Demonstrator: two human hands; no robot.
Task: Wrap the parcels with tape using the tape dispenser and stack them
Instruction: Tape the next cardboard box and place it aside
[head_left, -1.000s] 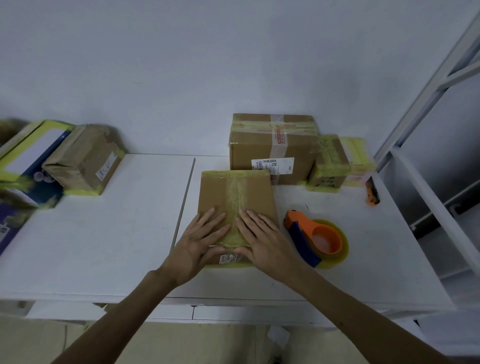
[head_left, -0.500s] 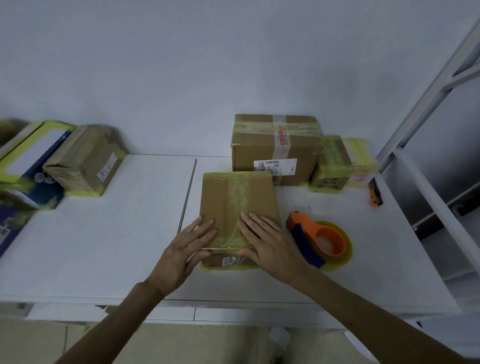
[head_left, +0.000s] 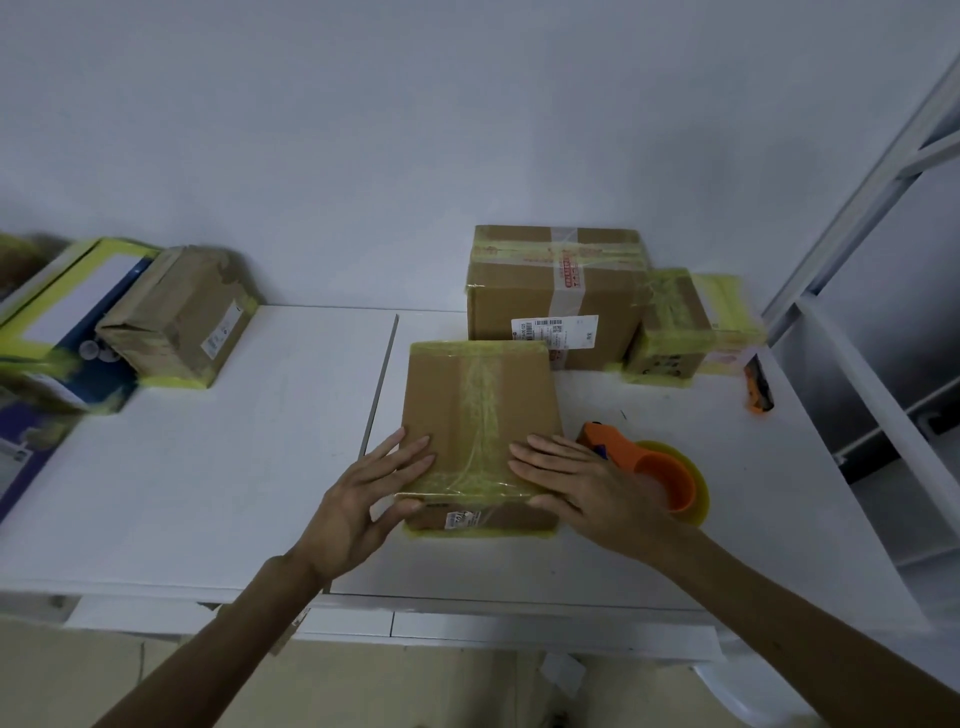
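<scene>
Cardboard parcel (head_left: 480, 415), rectangular, yellow-taped, long axis toward wall (head_left: 467, 130); left hand (head_left: 363, 493) and right hand (head_left: 587, 483) clasp its near corners.

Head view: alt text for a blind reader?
A person's left hand and right hand hold the near edge of a tape-wrapped parcel on a white table. An orange tape dispenser lies right of it; other taped boxes stand by the wall.
</scene>
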